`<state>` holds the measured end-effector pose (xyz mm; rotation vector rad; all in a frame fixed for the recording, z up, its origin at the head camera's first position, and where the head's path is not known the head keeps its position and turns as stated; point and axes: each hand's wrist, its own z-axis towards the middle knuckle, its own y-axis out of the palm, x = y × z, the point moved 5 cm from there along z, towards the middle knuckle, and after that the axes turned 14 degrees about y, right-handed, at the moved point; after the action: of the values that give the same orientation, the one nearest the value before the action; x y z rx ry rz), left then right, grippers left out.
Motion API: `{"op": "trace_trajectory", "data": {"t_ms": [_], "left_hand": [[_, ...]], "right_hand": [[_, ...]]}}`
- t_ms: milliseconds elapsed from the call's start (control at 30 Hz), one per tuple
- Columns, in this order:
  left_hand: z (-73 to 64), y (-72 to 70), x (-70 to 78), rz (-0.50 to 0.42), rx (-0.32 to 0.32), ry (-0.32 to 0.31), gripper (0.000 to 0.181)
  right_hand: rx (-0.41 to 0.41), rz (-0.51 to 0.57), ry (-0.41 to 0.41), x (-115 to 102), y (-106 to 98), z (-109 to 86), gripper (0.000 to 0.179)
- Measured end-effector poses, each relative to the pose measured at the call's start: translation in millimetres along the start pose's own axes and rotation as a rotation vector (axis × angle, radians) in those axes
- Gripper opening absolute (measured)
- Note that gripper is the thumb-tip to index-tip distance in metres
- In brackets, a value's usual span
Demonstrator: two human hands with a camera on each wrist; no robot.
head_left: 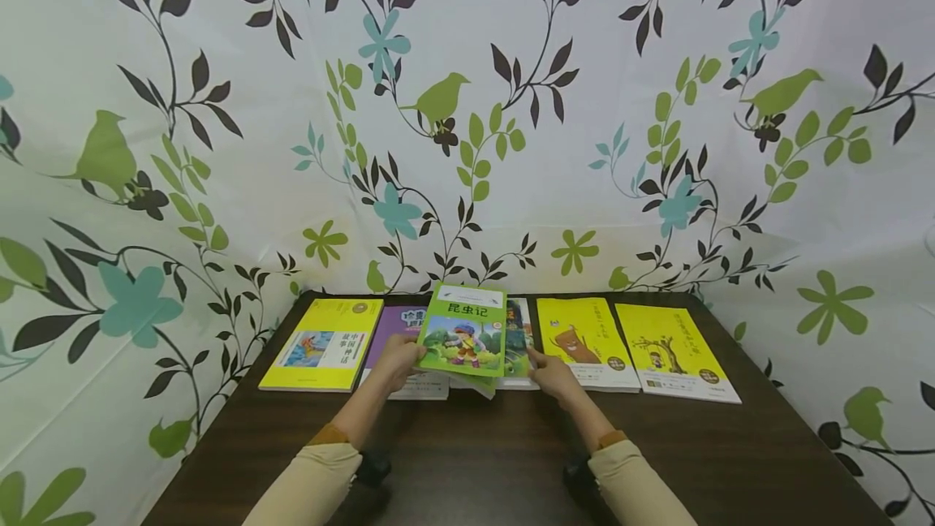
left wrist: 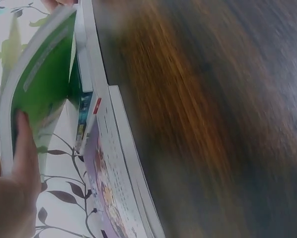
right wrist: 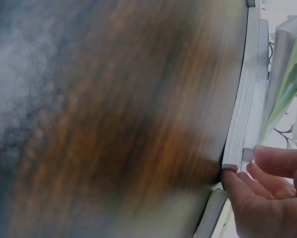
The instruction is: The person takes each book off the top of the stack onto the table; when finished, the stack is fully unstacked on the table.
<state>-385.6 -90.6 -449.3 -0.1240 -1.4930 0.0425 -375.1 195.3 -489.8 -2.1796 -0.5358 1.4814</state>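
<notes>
A green children's book [head_left: 462, 331] with a cartoon child on its cover is raised and tilted above the middle of the row. My left hand [head_left: 397, 362] grips its left edge, the thumb [left wrist: 25, 148] lying along the green surface in the left wrist view. Behind and below it lies a dark picture-covered book [head_left: 520, 347], partly hidden. My right hand [head_left: 553, 373] pinches that book's near right corner; in the right wrist view the thumb is above and fingers below the stacked page edges [right wrist: 243, 99]. Left of them, a purple book [head_left: 387, 339] is partly covered by my left hand.
A yellow book [head_left: 329, 315] lies at the far left of the dark wooden table [head_left: 467, 453]. Two more yellow books, one with a brown bear-like figure [head_left: 577, 343] and one with a tree [head_left: 661, 351], lie at the right. Behind hangs a patterned curtain [head_left: 511, 185].
</notes>
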Motion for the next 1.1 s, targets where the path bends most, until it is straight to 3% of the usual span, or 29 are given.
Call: {"op": "trace_trajectory", "data": {"t_ms": [200, 300, 567, 767, 1100], "left_hand": [[-2.7, 1.7, -3.9, -0.07, -0.022, -0.075, 0.037], [-2.1, 3.8, -9.3, -0.092, -0.03, -0.101, 0.041], [0.1, 2.4, -17.6, -0.096, -0.051, -0.07, 0.063], [1.5, 3.4, -19.2, -0.06, -0.115, -0.035, 0.052], [4.7, 2.8, -22.5, -0.106, -0.051, -0.08, 0.051]], "right_hand": [[0.003, 0.0, 0.02, 0.6, 0.5, -0.8, 0.057], [0.001, 0.001, 0.023, 1.3, 1.9, -0.5, 0.057], [-0.003, 0.011, 0.029, 0.6, 1.4, -0.2, 0.058], [-0.002, 0.008, 0.025, -0.4, 0.3, -1.6, 0.058], [0.005, -0.004, 0.012, -0.6, -0.8, -1.8, 0.059]]}}
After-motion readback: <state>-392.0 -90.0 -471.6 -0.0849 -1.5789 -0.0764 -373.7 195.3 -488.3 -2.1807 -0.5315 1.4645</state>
